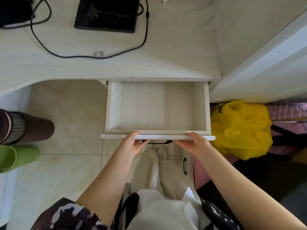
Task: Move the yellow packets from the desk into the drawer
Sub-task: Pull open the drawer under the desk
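A person in a dark patterned short-sleeved top and white trousers is standing at a pale wood desk (116, 67), both bare forearms reaching forward and slightly inward from the bottom of the view. The left hand (131, 144) is gripping the front panel of the pulled-out drawer (157, 107) left of centre, its thumb lying over the top edge and its fingers curling underneath, close together, tips touching the black handle (157, 142). The right hand (193, 143) is mirroring it right of centre, thumb hooked over the panel's top edge, fingers pressed together and wrapping beneath the front; the fingertips themselves are hiding under the panel. Both wrists are holding roughly level with the drawer front.

The drawer is standing fully open, its light wood floor showing bare. To the right, just beside the drawer, a crumpled yellow plastic bag (239, 128) is sitting low against a white door frame (259, 67). To the left, on the tiled floor, a green basket (18, 157) and a brown striped bin (20, 127) are standing well apart from the drawer.

Farther back, on the desk, a black cable (93, 56) is looping across the surface in front of a flat black device (106, 14). A small clear ring (98, 53) is lying just beside the cable. The yellow packets are appearing nowhere on the visible stretch of desk or in the drawer.
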The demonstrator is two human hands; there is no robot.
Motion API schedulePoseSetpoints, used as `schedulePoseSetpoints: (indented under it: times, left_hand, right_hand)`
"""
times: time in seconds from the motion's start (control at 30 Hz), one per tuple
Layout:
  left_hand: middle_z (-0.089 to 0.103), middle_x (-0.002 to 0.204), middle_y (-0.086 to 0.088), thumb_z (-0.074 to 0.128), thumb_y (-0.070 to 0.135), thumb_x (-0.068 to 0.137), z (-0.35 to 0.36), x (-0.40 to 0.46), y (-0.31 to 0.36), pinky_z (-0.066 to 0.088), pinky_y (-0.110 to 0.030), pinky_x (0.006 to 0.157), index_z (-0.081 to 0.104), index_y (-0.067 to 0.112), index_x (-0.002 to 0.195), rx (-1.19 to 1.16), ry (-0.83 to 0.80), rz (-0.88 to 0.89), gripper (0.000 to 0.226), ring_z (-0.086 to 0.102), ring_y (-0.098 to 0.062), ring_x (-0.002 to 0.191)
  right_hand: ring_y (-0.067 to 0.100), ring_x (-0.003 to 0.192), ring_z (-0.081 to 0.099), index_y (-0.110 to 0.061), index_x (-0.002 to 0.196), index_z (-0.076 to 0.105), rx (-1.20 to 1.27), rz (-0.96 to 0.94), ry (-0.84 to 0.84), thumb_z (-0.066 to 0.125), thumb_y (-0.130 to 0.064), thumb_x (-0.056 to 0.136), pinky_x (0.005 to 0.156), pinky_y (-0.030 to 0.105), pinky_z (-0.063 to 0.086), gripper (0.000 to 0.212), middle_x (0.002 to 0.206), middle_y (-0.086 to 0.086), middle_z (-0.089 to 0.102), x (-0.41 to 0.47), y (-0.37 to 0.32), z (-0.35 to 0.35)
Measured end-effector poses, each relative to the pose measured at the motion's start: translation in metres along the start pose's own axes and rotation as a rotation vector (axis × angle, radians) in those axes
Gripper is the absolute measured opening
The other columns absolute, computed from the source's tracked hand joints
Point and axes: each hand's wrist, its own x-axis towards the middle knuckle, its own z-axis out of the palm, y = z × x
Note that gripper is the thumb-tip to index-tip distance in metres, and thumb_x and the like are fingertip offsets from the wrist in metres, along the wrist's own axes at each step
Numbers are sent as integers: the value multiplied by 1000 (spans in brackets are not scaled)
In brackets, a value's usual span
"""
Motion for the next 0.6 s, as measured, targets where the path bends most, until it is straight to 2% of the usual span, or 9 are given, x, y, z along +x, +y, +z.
schedulePoseSetpoints:
  times: [0.13,0.23,0.33,0.43,0.5,0.6]
  left_hand:
    - [44,122,-31,51,-5,93,-21,-16,-13,47,-61,76,48,-2,95,-14,-8,-43,5,50,-48,116]
    - [45,124,-32,50,-5,94,-33,-23,-22,45,-62,86,48,-1,92,-12,2,-70,4,48,-48,123]
    - [50,112,-31,49,-6,95,-41,-26,-27,43,-63,92,48,-2,91,-15,8,-77,5,49,-48,121]
    - [52,106,-30,51,-6,93,-45,-31,-25,51,-60,84,49,-2,94,11,-3,-72,5,53,-46,114]
    - [52,107,-30,52,-6,93,-47,-35,-23,57,-60,71,50,-2,94,39,-10,-66,5,57,-45,105]
    - [55,108,-30,52,-3,94,-53,-42,-21,58,-55,64,51,-2,96,61,-1,-52,3,59,-44,102]
  right_hand:
    - [47,119,50,0,126,39,-3,38,46,42,0,98,93,61,46,28,133,28,45,-8,19,-22]
    - [46,126,45,-1,126,38,8,43,62,38,-2,100,98,59,41,26,138,27,41,-15,30,-33]
    - [45,127,45,-1,134,36,-3,53,79,38,-2,100,95,56,43,34,139,26,42,-22,35,-39]
    - [43,119,52,-1,130,40,-58,36,90,41,-3,100,85,51,49,30,135,25,47,-25,38,-41]
    - [41,103,59,-1,126,43,-96,14,97,44,-3,99,81,47,50,27,132,26,51,-25,39,-41]
    - [38,81,61,-1,110,48,-189,-24,113,47,-1,97,82,44,51,13,120,27,55,-33,41,-41]
